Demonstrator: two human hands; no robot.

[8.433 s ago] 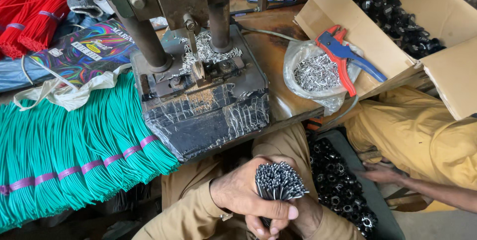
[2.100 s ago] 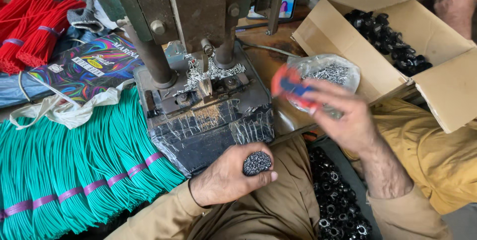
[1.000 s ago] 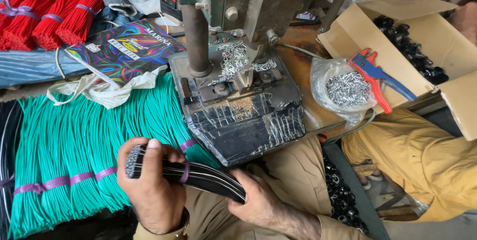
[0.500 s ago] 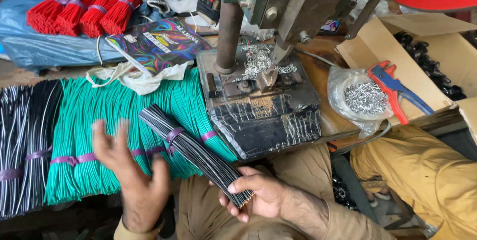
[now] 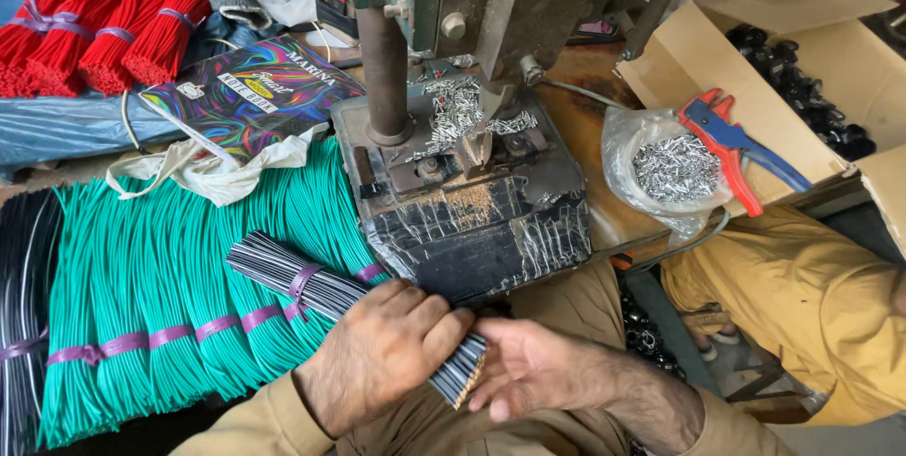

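Gripping the black wire bundle (image 5: 321, 286) mid-length, the left hand (image 5: 377, 352) stays closed; its axis runs upper-left to lower-right (cut ends touching the open right hand (image 5: 538, 371)).

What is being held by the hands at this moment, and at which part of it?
The left hand grips a bundle of black wires near its lower end; the right hand touches that cut end. The bundle's upper part lies on the green wires.
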